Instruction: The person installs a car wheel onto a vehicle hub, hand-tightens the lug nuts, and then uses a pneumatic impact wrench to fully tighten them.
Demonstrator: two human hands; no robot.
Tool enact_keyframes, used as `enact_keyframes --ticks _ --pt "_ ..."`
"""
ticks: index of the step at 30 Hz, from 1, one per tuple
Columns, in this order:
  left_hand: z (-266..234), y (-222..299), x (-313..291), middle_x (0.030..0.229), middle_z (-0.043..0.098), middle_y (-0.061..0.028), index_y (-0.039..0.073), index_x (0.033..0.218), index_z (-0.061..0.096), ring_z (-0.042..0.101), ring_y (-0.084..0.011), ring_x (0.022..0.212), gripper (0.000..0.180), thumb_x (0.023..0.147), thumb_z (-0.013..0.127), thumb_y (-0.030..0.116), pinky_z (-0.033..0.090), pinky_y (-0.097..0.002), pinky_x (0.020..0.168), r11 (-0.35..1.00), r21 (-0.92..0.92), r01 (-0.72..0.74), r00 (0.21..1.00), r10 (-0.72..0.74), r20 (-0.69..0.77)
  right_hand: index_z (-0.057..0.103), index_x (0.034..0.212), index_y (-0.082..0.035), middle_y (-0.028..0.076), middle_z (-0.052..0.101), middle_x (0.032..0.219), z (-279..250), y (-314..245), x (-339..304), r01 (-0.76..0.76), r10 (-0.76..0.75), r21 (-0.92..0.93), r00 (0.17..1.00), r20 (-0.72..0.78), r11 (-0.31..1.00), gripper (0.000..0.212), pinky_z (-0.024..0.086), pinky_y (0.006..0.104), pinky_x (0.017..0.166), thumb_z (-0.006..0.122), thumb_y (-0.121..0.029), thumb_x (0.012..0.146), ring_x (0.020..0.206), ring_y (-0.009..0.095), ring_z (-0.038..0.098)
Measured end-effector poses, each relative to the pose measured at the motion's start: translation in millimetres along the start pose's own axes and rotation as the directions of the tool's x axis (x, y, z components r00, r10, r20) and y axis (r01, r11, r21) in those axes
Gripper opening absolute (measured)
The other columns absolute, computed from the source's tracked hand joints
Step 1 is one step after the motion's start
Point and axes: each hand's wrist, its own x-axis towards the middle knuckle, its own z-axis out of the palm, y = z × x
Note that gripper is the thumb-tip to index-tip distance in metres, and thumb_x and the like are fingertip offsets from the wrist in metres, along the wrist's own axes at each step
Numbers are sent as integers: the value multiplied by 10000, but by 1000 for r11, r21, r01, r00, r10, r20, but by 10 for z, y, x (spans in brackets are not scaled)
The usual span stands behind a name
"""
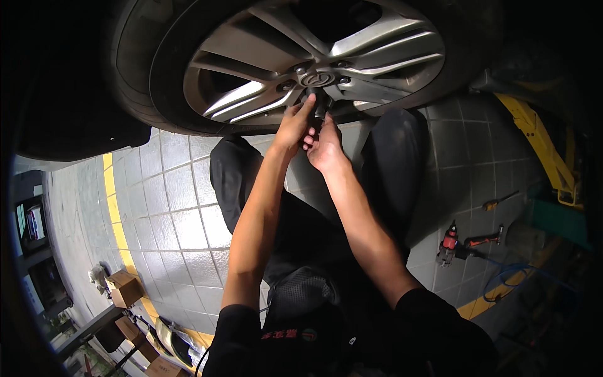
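Observation:
A silver alloy wheel with a dark tire stands upright in front of me. Its round center cap has several lug holes around it. Just below the cap, both my hands meet at a short dark cylindrical piece, which looks like a socket or a nut. My left hand closes on it from the left, thumb pointing up toward the hub. From the right, my right hand has its fingers curled at the piece's lower part. The fingers partly hide it, so its exact kind does not show.
On the tiled floor to the right lie a red and black power tool, a red-handled tool and a blue hose. A yellow metal arm stands at far right. Cardboard boxes sit at lower left beside a yellow floor line.

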Motion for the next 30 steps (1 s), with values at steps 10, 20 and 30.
enact_keyframes --ticks 10,20,30 --pt "-60 -62 47 502 519 -26 59 788 565 438 -113 306 359 888 591 403 299 -215 266 994 -67 -84 996 85 18 450 778 -151 -60 383 600 207 -42 -188 118 -122 -215 992 -9 969 422 286 231 459 411 -544 928 481 77 356" --pt "-114 42 49 436 467 -12 95 659 495 398 -111 263 430 897 555 448 288 -224 227 993 -84 77 990 -66 123 456 752 -131 -47 367 543 97 -5 -104 -46 32 58 975 221 997 487 289 237 455 406 -589 909 430 91 327" --pt "-84 120 72 492 502 -25 53 711 545 473 -131 323 394 861 629 409 349 -245 259 997 72 18 1000 -19 15 390 724 -166 -71 268 487 159 -24 -56 -80 78 11 989 128 997 532 223 236 405 444 -684 833 379 93 267"
